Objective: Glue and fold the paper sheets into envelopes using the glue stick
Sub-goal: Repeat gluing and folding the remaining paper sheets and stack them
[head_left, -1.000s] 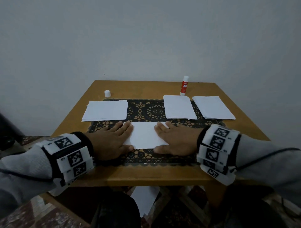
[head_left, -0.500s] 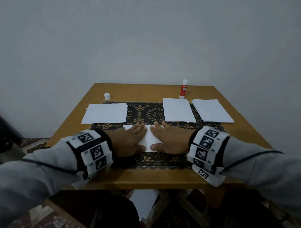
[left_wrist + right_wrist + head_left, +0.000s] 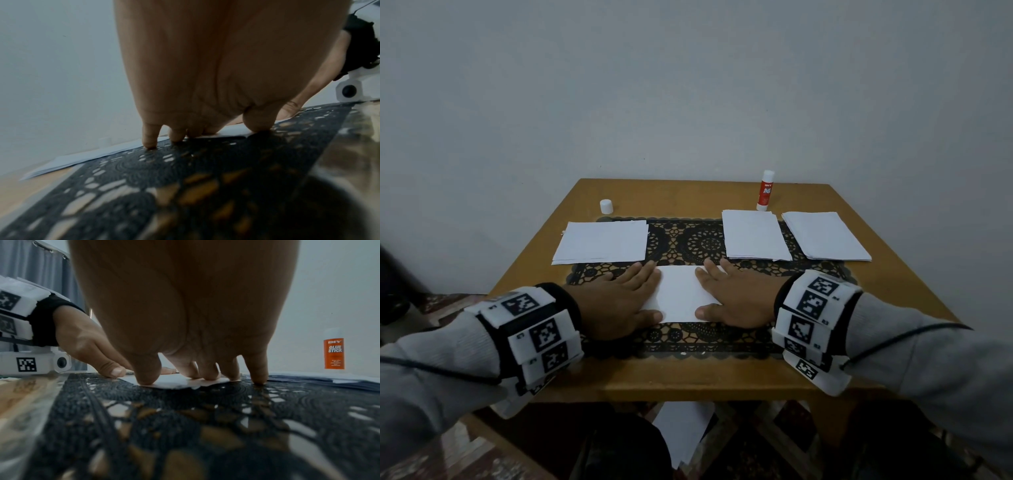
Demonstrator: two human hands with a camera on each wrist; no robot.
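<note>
Both hands flat on a folded paper sheet (image 3: 678, 294) sitting on the near middle of a black lace placemat (image 3: 688, 240). Left hand (image 3: 616, 301) palm down over the sheet's left end, fingers straight and together, thumb along the near edge; gripping nothing, just pressing. Right hand (image 3: 732, 301) mirrored on the right end, fingers stretched out flat, thumb tip on the near edge too. From the right wrist view, fingertips (image 3: 147, 378) planted on the white paper, little finger down on the mat just past the sheet's edge. From the left wrist view, fingertips (image 3: 150, 142) touching down at the paper's edge, rest a bit blurry.

Glue stick (image 3: 765, 190) upright near the far right edge of the wooden table (image 3: 688, 373), well apart from both hands. Its white cap (image 3: 606, 206) standing by itself at the far left. Stack of paper (image 3: 602, 245) on the left, partly over the mat. Two more stacks on the right, one (image 3: 755, 234) just below the glue stick, another (image 3: 825, 236) right beside it. One more sheet of paper (image 3: 681, 431) down on the floor under the table.
</note>
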